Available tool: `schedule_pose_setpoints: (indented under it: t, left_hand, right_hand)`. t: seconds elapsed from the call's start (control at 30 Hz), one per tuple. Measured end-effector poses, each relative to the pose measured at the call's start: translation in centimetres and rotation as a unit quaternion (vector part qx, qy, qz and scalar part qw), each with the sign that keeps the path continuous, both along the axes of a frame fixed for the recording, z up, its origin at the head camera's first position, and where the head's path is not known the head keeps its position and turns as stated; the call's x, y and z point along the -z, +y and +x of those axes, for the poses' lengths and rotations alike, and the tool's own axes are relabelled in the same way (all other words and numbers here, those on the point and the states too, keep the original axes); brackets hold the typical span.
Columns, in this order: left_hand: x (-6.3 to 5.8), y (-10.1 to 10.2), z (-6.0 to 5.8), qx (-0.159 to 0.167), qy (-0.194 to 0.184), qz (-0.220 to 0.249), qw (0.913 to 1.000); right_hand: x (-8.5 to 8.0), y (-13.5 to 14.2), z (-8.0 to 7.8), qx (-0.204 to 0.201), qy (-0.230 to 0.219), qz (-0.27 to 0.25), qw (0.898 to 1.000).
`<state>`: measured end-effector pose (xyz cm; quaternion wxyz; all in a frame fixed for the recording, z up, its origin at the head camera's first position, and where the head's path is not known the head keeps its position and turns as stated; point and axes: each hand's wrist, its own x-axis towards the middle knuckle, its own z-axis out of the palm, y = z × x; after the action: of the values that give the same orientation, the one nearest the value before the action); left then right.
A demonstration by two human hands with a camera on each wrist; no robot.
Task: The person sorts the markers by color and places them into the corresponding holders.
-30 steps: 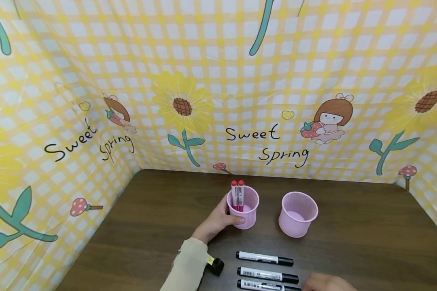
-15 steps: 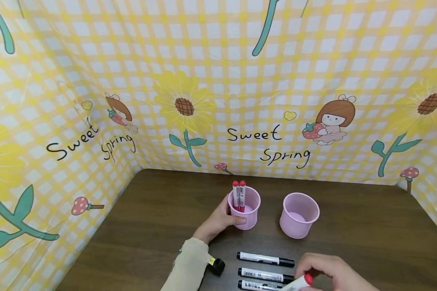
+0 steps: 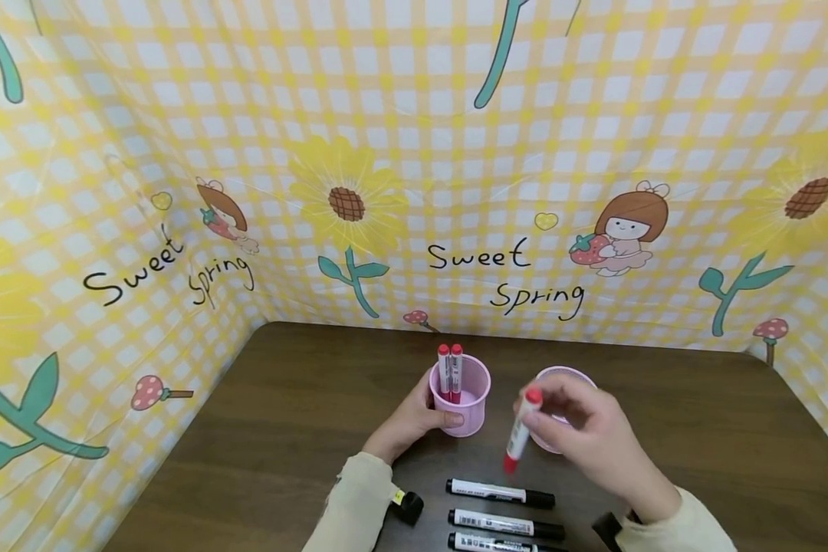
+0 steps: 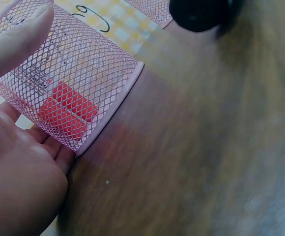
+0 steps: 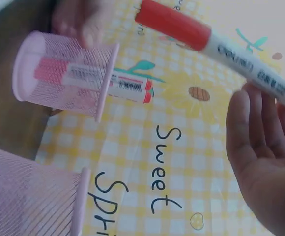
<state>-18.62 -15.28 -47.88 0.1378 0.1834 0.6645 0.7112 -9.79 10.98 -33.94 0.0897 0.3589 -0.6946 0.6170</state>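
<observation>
My left hand grips a pink mesh pen cup by its left side, the thumb across its front. Two red markers stand in that cup; the left wrist view shows their red caps low behind the mesh. My right hand pinches a third red marker near its upper end, cap downward and slightly tilted. It is in the air right of the held cup. A second pink mesh cup stands partly hidden behind the right hand; its side shows in the right wrist view.
Several black markers, such as the nearest-to-cup one, lie in a row on the brown wooden table in front of the cups. A yellow checked cloth with printed flowers hangs behind and at the left.
My right hand has come up from the front edge with a red marker and moved forward, now overlapping the right cup. The left hand keeps its hold on the left cup.
</observation>
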Motion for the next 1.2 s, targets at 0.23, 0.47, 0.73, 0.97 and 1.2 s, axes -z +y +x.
schedule_pose_setpoints:
  t: [0.23,0.47,0.73,0.97,1.2]
  left_hand:
    - [0.2,-0.1,0.0,-0.005,0.013,-0.015,0.9998]
    - [0.2,0.0,0.1,0.002,0.023,-0.01,0.9997]
    - [0.1,0.2,0.2,0.005,0.01,-0.009,0.9999]
    - [-0.1,0.1,0.2,0.0,0.003,-0.02,0.9998]
    - [-0.3,-0.1,0.2,-0.004,-0.008,-0.025,0.9996]
  right_hand:
    - [-0.9,-2.7,-3.6,0.134,-0.03,0.024,0.99]
    - [1.1,-4.9,-6.8,0.17,-0.049,0.026,0.984]
    - [3.7,-6.0,-8.2,0.198,-0.089,0.078,0.973]
    - [4.6,-6.2,-8.6,0.208,-0.084,0.107,0.969]
    - [4.9,-6.3,-8.7,0.201,-0.087,0.125,0.968]
